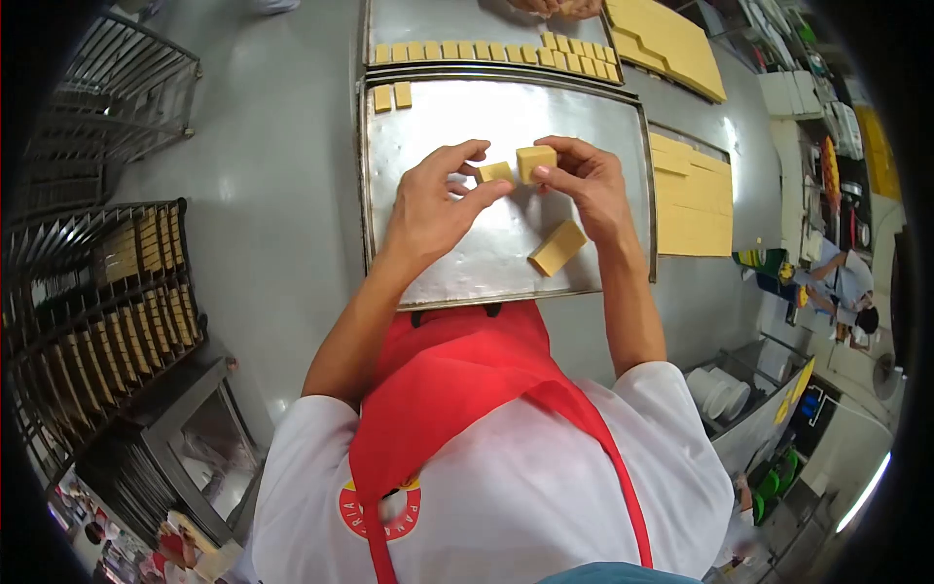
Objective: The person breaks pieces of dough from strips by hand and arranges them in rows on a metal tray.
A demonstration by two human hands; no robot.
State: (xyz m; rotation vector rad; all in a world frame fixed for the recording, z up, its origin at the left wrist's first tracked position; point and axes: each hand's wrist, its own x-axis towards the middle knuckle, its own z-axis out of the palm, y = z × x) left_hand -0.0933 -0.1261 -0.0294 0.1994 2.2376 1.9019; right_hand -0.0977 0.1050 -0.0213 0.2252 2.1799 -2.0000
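Tray [443, 117] before me: bare metal, smooth, strong glare, faint scuffing. Yellow block [537, 164] I'm holding: matt, smooth-faced, dough-like. Loose block [557, 249]: likewise smooth, little shine. Slabs [693, 209] to my right: flat, matt. Grey surface [282, 175] around: smooth, soft sheen, material unclear. My apron [457, 375]: red cloth, matt, creased. My shirt [584, 477]: white cloth, matt.

White T-shirt [555, 506] with short, loose sleeves [660, 397] | bright red apron [457, 355], narrow red straps [619, 467] | round red-ringed badge [405, 511] on the chest, white lettering partly covered | left hand [431, 201] and right hand [595, 187] bare | teal fabric [623, 574] at bottom edge
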